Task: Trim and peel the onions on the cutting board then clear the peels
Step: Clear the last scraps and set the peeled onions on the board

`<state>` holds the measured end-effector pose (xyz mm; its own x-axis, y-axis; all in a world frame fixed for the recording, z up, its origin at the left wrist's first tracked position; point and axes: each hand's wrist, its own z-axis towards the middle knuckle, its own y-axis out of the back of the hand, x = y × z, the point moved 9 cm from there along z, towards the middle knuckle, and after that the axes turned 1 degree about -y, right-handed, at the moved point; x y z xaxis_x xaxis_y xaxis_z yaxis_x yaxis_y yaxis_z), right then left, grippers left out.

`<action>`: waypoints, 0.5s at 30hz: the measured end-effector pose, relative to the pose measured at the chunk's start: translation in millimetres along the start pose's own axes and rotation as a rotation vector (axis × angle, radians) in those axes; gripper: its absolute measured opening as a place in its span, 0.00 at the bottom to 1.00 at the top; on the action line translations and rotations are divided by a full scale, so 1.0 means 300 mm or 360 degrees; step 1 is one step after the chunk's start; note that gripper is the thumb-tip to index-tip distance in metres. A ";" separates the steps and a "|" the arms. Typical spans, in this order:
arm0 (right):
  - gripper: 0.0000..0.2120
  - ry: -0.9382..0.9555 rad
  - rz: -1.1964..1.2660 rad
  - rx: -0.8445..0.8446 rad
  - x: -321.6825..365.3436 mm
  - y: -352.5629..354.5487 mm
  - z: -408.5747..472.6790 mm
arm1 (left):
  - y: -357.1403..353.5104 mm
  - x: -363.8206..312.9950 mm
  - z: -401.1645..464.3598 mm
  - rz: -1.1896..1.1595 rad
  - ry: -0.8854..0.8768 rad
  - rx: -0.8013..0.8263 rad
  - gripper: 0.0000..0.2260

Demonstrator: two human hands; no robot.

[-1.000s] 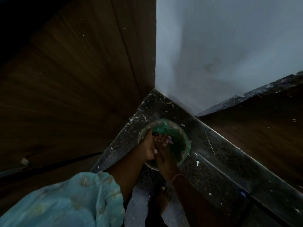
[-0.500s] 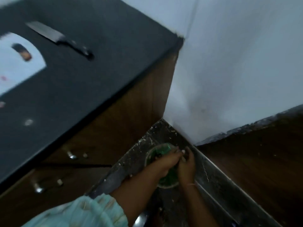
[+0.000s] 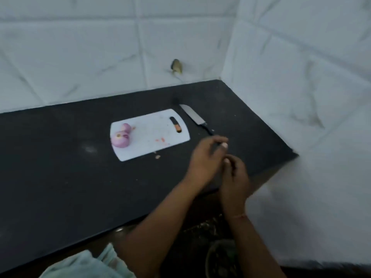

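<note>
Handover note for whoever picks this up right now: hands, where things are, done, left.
Hands: left hand and right hand are together above the counter's front right; both look empty, fingers loosely curled, blurred.
Things: two peeled onions sit at the left end of the cutting board. The knife lies on the counter just right of the board.
Done: onions look trimmed and peeled; most peels are gone.
Left: small scraps on the board and one by its front edge.

no readable text, labels, brands or numbers, nothing legible on the cutting board [image 3: 152, 133] at 12 o'clock, nor on the knife [image 3: 195, 118] (blurred frame)
</note>
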<state>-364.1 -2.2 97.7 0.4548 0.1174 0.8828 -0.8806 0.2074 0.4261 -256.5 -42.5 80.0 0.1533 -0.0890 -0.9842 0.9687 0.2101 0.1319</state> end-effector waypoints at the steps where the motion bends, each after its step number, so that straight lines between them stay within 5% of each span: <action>1: 0.10 0.0113 -0.0019 0.0079 0.015 -0.095 0.011 | 0.160 -0.018 0.042 0.0121 -0.0082 -0.0148 0.08; 6: 0.11 0.0403 -0.0278 0.0672 0.041 -0.590 0.019 | 0.765 0.125 0.140 0.0755 -0.0012 -0.0745 0.11; 15: 0.10 0.0958 -0.0887 0.0975 0.003 -0.807 0.005 | 0.955 0.363 0.210 0.0724 0.0294 -0.0684 0.27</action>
<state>-150.7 -53.9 -4.5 0.6631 0.6593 0.3544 -0.3633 -0.1306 0.9225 50.1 -53.5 18.0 0.4564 0.2615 -0.8505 0.6447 0.5615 0.5187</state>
